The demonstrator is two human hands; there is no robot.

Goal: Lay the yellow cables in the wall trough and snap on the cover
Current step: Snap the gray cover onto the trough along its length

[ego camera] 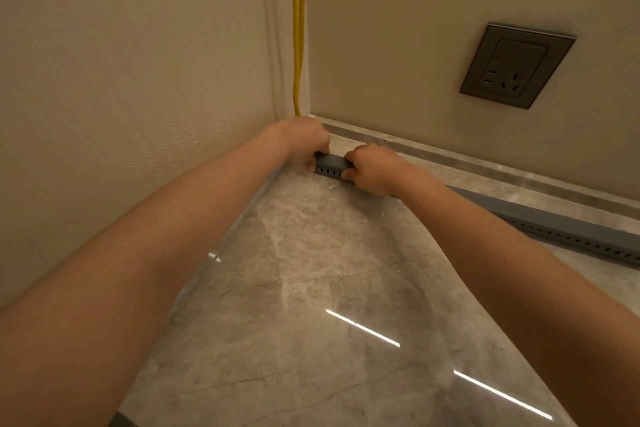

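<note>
The left hand [304, 139] and right hand [372, 168] both grip the corner end of the grey slotted trough [554, 224], pressing on its cover [329, 160]. It runs along the floor beside the marble skirting [485, 166] (rightward from the corner). Yellow cables [298, 28] drop vertically behind the left hand; a wall socket [517, 66] sits above.

Room corner: beige walls [398, 28], grey wall socket [517, 65], stone skirting [467, 163], glossy marble floor [329, 305] reflecting strip lights.
</note>
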